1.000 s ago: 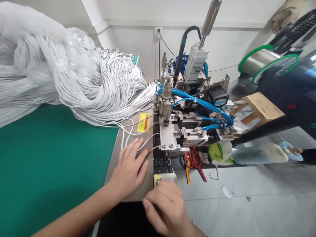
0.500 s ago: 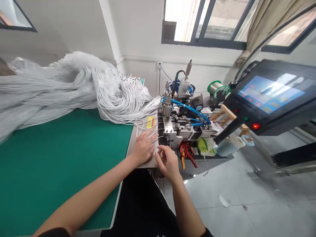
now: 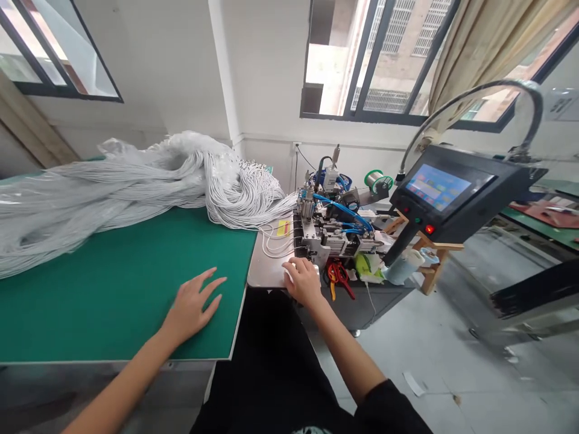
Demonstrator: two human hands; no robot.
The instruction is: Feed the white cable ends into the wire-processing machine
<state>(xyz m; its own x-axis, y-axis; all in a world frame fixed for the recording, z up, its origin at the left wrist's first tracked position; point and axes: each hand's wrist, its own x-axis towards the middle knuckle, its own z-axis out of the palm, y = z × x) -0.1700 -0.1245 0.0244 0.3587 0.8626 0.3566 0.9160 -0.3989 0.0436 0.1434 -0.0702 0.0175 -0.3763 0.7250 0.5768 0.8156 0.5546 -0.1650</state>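
My left hand (image 3: 192,307) is held over the green table mat (image 3: 136,301), fingers spread and nothing in them. Loosely bent, with the fingers partly apart, my right hand (image 3: 305,282) rests at the front right of the metal plate (image 3: 269,268), close to the machine (image 3: 312,226). I see nothing held in it, though its underside is hidden. Several white cables (image 3: 274,246) curve across the plate into the side of the machine, beside a yellow label (image 3: 283,228). Behind them a large bundle of white cables (image 3: 230,190) lies on the mat, partly under clear plastic.
Red-handled and orange-handled pliers (image 3: 339,277) lie right of my right hand, near a green packet (image 3: 368,267). A control panel (image 3: 446,193) with a lit screen stands at the right. A wire spool (image 3: 377,181) sits behind the machine.
My left hand has left the cables on the plate and moved left over the green mat, fingers spreading. My right hand stays by the plate's front edge. The camera view has shifted.
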